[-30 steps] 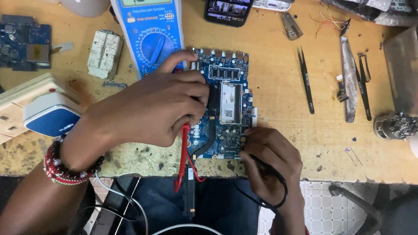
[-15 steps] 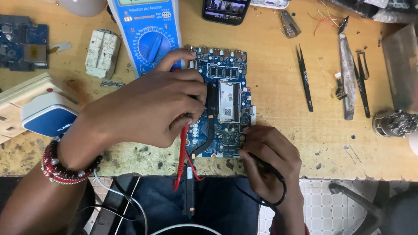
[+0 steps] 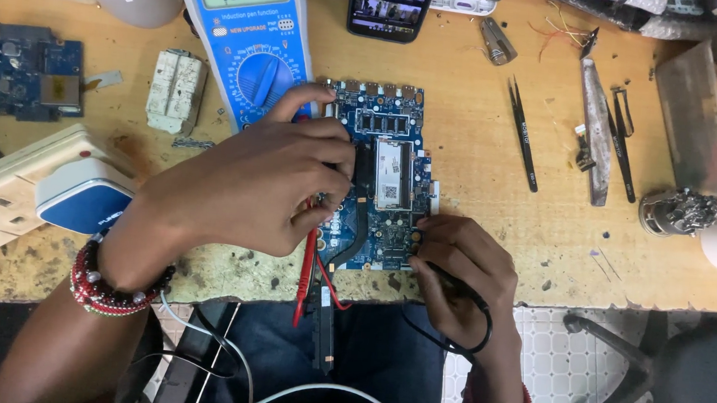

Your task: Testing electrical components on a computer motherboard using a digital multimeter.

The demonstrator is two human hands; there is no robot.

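Blue circuit board being probed: red probe pinched in left hand fingers, black probe gripped by right hand; steady contact needed next.

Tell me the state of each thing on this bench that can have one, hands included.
Multimeter: switched on, screen lit with a reading.
Phone: screen on, showing pictures.
Circuit board: bare, flat on the bench, under test.
Left hand: closed around the red probe, tip on the board.
Right hand: pinching the black probe lead at the board's lower edge.
Black tweezers: lying unused.
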